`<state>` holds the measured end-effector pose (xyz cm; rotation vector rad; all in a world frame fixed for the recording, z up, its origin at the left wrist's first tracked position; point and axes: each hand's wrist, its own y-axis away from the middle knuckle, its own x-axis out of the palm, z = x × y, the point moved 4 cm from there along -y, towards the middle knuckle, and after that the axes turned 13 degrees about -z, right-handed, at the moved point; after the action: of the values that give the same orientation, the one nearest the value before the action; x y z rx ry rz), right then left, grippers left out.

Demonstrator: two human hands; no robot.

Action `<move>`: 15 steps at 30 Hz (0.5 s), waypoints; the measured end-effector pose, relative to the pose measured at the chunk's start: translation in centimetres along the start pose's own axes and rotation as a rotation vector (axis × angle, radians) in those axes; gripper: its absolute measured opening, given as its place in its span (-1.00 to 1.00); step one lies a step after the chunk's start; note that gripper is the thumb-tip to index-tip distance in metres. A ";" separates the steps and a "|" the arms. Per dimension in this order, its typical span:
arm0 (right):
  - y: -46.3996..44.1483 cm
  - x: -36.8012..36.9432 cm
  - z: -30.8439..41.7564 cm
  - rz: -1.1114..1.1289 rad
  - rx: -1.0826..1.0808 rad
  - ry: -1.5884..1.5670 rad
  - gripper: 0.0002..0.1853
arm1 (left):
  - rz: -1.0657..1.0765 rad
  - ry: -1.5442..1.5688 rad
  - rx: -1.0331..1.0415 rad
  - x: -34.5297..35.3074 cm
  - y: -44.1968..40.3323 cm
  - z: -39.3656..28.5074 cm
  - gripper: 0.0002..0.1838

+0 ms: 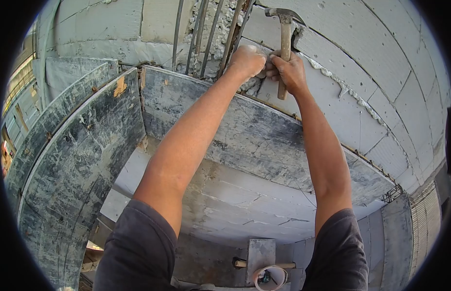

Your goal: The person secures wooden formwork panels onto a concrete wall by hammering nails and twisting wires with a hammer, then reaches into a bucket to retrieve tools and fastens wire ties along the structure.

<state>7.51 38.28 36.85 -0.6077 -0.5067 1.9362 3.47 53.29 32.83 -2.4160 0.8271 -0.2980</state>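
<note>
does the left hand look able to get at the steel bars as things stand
Probably yes: the left hand is close beside the nearest of the steel bars, and nothing visible blocks the way, though its fingers are curled.

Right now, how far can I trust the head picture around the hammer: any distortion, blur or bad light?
In the head view, fisheye distortion bows the block wall and the corners go black; also in the head view, the hammer reads fairly sharp in daylight, but details inside the bucket are too small to make out.
</note>
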 end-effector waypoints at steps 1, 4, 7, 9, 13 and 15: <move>0.1 0.2 0.0 0.002 -0.014 0.005 -0.79 | -0.006 -0.014 -0.007 0.1 -0.2 0.2 -0.77; 0.4 0.5 -0.1 0.001 -0.066 0.048 -0.78 | -0.017 -0.053 -0.003 -0.1 0.2 0.0 -0.78; 0.5 0.8 -0.2 0.004 -0.126 0.129 -0.79 | -0.056 -0.061 0.038 -0.6 0.2 -0.3 -0.81; 0.3 0.8 -0.7 0.004 -0.142 0.170 -0.81 | -0.098 0.062 -0.008 -1.1 1.1 -1.3 -0.83; 0.5 0.9 -1.1 -0.005 -0.106 0.158 -0.82 | -0.145 0.317 -0.181 -1.5 3.1 -3.3 -0.86; 0.4 0.9 -1.1 0.052 -0.081 0.209 -0.81 | -0.058 0.281 -0.256 -1.5 2.9 -3.1 -0.85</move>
<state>7.58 39.07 35.58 -0.8723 -0.4419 1.8813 -0.32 50.92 33.65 -2.6788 0.9675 -0.5972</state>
